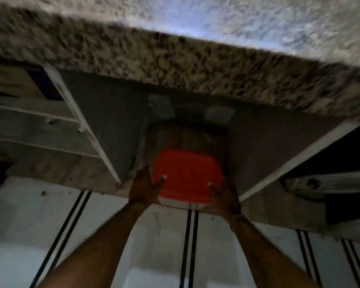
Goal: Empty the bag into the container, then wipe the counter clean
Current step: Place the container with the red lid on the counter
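Under counter (175, 65), red-lidded container (186, 175) gripped btwn left hand (142, 187) & right hand (224, 197).

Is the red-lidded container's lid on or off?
On: the flat red lid covers the container's whole top, with left hand and right hand holding its sides.

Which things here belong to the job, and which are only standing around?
For the job:
- red-lidded square container, held by left hand and right hand
- speckled granite counter

Only around:
- pale shelf unit on the left
- white floor tiles with black stripes
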### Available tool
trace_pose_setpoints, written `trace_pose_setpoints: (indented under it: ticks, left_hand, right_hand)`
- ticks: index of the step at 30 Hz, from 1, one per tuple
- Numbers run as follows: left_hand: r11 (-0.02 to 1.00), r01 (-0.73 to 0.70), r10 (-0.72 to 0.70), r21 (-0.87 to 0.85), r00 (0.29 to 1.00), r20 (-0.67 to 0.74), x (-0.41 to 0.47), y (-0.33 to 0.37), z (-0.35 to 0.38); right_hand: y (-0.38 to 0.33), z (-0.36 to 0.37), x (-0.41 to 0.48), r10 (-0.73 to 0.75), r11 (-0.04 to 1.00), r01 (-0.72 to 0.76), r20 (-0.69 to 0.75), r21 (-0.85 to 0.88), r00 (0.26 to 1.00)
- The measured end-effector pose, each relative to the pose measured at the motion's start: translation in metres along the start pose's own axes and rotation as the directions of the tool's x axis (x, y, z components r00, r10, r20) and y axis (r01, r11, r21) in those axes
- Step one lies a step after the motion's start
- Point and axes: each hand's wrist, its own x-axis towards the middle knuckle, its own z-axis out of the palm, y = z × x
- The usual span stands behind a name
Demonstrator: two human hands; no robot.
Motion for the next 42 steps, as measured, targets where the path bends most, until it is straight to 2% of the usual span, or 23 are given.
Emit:
trace_pose_setpoints:
  ticks: [1,2,5,8,11,13,19,27,33,36,42]
  left_hand:
    - [1.0,0.019,-0.019,-0.011,1.0,0.002,0.014,-0.011,0.009]
    - [0.997,0.079,-0.079,-0.009,0.995,0.053,0.027,-0.022,0.018]
    - [0.962,0.23,-0.204,-0.147,0.963,0.174,0.067,-0.048,0.047]
    - [0.907,0.344,-0.304,-0.242,0.934,0.185,0.091,-0.066,0.07]
    - [0.916,0.316,-0.288,-0.247,0.947,0.144,0.106,-0.104,0.087]
    - [0.914,0.31,-0.286,-0.261,0.95,0.128,0.096,-0.12,0.087]
    - [0.876,0.419,-0.403,-0.239,0.908,0.112,-0.044,0.001,-0.016]
    - [0.902,0.372,-0.389,-0.218,0.92,-0.04,-0.215,0.154,-0.179]
    - [0.942,0.243,-0.273,-0.23,0.956,-0.11,-0.272,0.261,-0.278]
    - [0.948,0.132,-0.188,-0.289,0.967,-0.174,-0.283,0.315,-0.325]
    - [0.89,-0.052,-0.042,-0.452,0.98,-0.196,-0.276,0.411,-0.388]
  right_hand:
    - [0.012,0.01,0.012,0.012,0.996,-0.011,-0.006,0.09,1.0]
    - [0.026,0.019,0.026,0.053,0.99,-0.055,0.016,0.127,0.998]
    - [0.062,0.047,0.072,0.139,0.972,-0.144,0.039,0.187,0.99]
    - [0.067,0.056,0.088,0.197,0.934,-0.198,0.034,0.297,0.98]
    - [0.089,0.058,0.099,0.249,0.911,-0.255,0.06,0.325,0.967]
    - [0.064,0.043,0.069,0.284,0.891,-0.279,0.04,0.359,0.958]
    - [-0.039,-0.038,-0.067,0.357,0.873,-0.314,-0.049,0.374,0.933]
    - [-0.194,-0.179,-0.242,0.288,0.927,-0.244,-0.121,0.285,0.95]
    - [-0.292,-0.267,-0.314,0.245,0.945,-0.184,-0.215,0.269,0.945]
    - [-0.343,-0.314,-0.332,0.195,0.953,-0.117,-0.267,0.281,0.944]
    - [-0.432,-0.401,-0.329,0.072,0.956,0.033,-0.342,0.29,0.937]
